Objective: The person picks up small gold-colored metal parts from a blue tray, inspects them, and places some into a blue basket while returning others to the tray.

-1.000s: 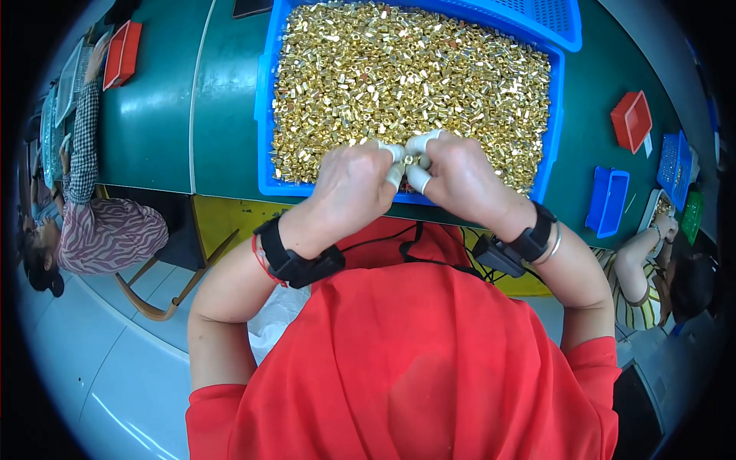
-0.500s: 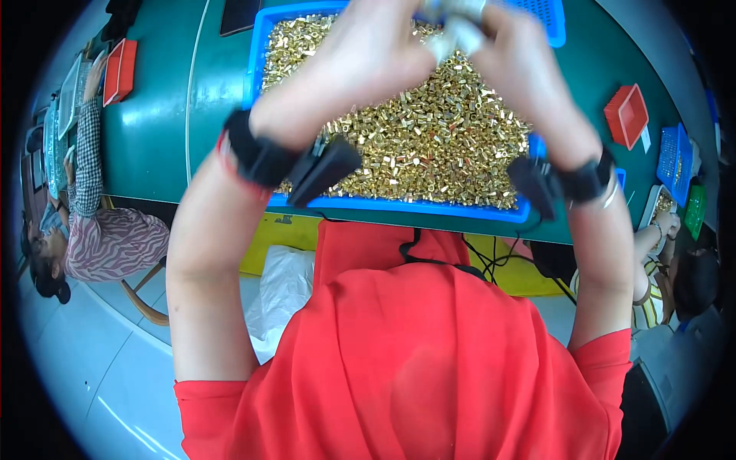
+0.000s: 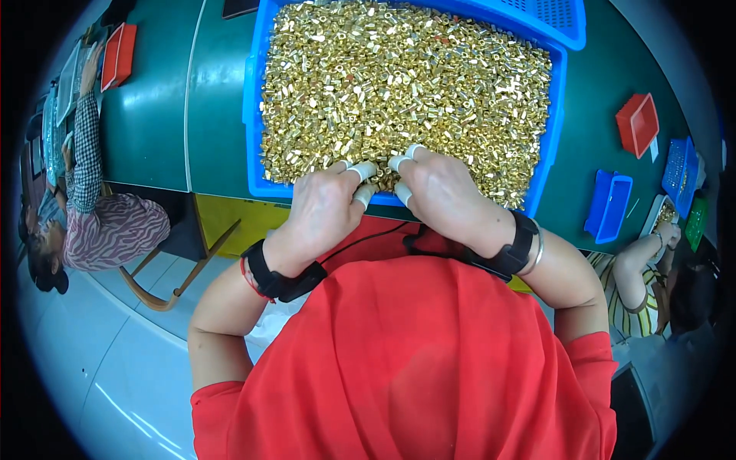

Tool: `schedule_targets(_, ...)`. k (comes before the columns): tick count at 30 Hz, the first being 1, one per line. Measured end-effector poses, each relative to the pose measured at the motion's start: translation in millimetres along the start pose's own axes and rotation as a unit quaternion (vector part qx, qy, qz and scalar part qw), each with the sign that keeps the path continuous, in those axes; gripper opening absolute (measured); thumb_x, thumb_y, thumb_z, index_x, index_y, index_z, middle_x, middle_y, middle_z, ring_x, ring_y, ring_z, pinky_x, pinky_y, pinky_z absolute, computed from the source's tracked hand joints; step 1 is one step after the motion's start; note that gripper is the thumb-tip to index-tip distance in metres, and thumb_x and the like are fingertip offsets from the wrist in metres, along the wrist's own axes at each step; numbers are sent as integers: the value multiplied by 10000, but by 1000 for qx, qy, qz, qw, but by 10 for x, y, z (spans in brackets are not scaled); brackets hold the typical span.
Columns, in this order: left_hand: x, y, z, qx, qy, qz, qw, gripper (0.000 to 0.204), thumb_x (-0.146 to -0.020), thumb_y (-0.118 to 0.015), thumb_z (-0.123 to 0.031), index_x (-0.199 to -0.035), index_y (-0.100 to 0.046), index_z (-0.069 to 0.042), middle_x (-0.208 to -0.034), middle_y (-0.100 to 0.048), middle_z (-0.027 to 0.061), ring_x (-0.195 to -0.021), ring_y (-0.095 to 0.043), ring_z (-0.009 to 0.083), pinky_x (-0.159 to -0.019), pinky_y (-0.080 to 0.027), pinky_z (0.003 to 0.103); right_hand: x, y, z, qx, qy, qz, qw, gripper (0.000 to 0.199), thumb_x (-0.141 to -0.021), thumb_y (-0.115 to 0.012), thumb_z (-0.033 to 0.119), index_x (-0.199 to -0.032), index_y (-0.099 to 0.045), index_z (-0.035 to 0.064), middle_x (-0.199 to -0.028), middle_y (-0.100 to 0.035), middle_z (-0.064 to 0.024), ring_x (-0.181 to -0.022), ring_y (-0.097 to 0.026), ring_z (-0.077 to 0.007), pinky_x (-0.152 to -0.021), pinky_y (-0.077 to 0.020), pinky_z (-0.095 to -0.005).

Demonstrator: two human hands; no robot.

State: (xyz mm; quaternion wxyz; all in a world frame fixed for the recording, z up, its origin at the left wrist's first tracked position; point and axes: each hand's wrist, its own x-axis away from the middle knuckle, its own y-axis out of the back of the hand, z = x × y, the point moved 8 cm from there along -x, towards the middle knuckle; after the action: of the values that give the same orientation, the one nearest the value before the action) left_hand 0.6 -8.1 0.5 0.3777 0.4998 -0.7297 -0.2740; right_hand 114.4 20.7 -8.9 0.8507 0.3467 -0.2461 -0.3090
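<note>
A large blue tray (image 3: 253, 146) full of small brass-coloured nut-like pieces (image 3: 406, 84) lies in front of me. At its near edge my left hand (image 3: 322, 203) and my right hand (image 3: 448, 195) face each other, a small gap between them. White covers sit on several fingertips of both. The fingers are bent and drawn together, their tips among or just over the pieces. Whatever is between the fingertips is too small to make out.
On the right of the green table (image 3: 153, 146) are a red bin (image 3: 637, 125), a narrow blue bin (image 3: 609, 206) and a blue basket (image 3: 680, 169). Another red bin (image 3: 119, 57) is at the far left. A person (image 3: 107, 230) sits on the left, another (image 3: 640, 280) on the right.
Both hands have come back toward me from the tray's far side to its near edge. More of the brass pieces now shows, and the narrow blue bin has come into sight.
</note>
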Motion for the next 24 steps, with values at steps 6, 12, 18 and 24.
schedule_targets(6, -76, -39, 54, -7, -9, 19, 1000, 107, -770, -660, -138, -796, -631, -39, -685, -590, 134, -614, -608, 338, -552, -481, 454, -125, -52, -89, -40, -15, 28, 999, 143, -730, -662, 91, -850, -655, 14, -731, -598, -157, -681, -614, -345, -618, -499, -435)
schedule_targets(12, -150, -20, 96, 16, -19, 5, 1000, 195, -752, -676, -111, -931, -683, -32, -682, -601, 166, -582, -594, 344, -531, -468, 431, -178, -15, -61, -65, -21, 7, 998, 121, -720, -644, 75, -829, -646, 22, -737, -598, -164, -686, -612, -351, -624, -501, -441)
schedule_targets(18, -149, 48, 94, 9, -21, 9, 1000, 159, -729, -679, -121, -847, -669, -16, -681, -607, 172, -588, -601, 351, -540, -470, 447, -253, -27, 27, -33, -26, 19, 999, 116, -714, -633, 66, -822, -633, 23, -742, -590, -172, -692, -607, -360, -627, -497, -448)
schedule_targets(24, -184, 52, 74, -30, -2, 14, 999, 121, -682, -654, -107, -699, -579, -13, -669, -595, 163, -613, -611, 360, -573, -493, 456, -261, -53, -7, -37, -20, 21, 999, 110, -717, -634, 62, -816, -618, 16, -748, -586, -177, -702, -606, -367, -628, -497, -451)
